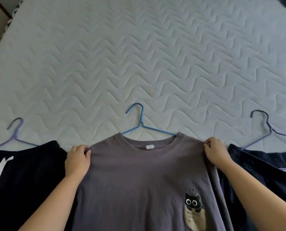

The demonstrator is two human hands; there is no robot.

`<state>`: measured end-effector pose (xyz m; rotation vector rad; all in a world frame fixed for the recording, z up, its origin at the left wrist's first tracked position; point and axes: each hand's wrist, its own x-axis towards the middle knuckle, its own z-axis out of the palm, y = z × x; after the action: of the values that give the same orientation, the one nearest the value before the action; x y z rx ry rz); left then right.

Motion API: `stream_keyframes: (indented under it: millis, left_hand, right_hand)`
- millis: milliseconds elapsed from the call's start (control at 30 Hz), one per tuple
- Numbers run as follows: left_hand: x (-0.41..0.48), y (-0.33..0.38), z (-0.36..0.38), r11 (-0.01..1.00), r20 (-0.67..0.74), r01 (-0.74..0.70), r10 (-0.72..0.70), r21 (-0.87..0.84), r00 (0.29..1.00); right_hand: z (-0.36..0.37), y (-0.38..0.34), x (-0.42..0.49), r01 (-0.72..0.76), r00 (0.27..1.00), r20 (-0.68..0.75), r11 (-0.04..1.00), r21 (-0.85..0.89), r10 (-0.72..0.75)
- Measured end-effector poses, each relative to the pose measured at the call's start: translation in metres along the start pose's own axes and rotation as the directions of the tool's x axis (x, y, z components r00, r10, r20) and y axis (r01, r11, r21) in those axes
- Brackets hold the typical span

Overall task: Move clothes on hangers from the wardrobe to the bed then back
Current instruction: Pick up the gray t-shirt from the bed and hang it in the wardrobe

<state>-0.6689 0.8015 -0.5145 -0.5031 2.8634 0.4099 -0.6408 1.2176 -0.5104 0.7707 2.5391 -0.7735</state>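
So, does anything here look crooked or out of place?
Nothing stands out. The T-shirt lies flat on the bed on its blue hanger, left hand and right hand pinching its shoulders. The black garment and navy garment beside it lie flat too.

Both bare forearms reach forward, spread well apart. The left hand (pixel 78 160) and right hand (pixel 216 151) lie knuckles-up, fingers curled, each pinching a shoulder of the grey T-shirt (pixel 138 180) between them.
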Motion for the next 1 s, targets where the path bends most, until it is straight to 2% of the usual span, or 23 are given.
stream_keyframes:
  millis: [133, 300, 433, 633, 833, 1000]
  left_hand:
    - [-0.007, 0.003, -0.009, 0.996, 0.029, 0.057, -0.059, 0.067, 0.998]
    - [-0.048, 0.014, -0.049, 0.969, -0.067, 0.088, -0.106, -0.23, 0.992]
    - [-0.102, 0.015, -0.09, 0.929, -0.05, 0.105, -0.131, -0.356, 0.99]
    - [-0.203, 0.012, -0.128, 0.916, 0.032, 0.171, -0.171, -0.362, 0.985]
    - [-0.311, 0.01, -0.163, 0.901, 0.029, 0.226, -0.232, -0.371, 0.972]
    - [-0.394, 0.0, -0.181, 0.863, 0.036, 0.297, -0.309, -0.409, 0.95]
  right_hand:
    - [-0.005, -0.001, -0.006, -0.017, 0.999, 0.029, 0.999, 0.028, 0.016]
    - [-0.034, -0.004, -0.038, 0.016, 0.999, -0.04, 0.972, 0.236, -0.007]
    - [-0.064, 0.003, -0.09, 0.053, 0.997, -0.065, 0.947, 0.317, -0.033]
    - [-0.096, 0.04, -0.19, 0.006, 0.997, -0.076, 0.91, 0.414, 0.029]
    - [-0.123, 0.082, -0.28, -0.072, 0.993, -0.049, 0.894, 0.442, 0.104]
    - [-0.151, 0.102, -0.335, -0.043, 0.999, 0.013, 0.914, 0.404, 0.041]
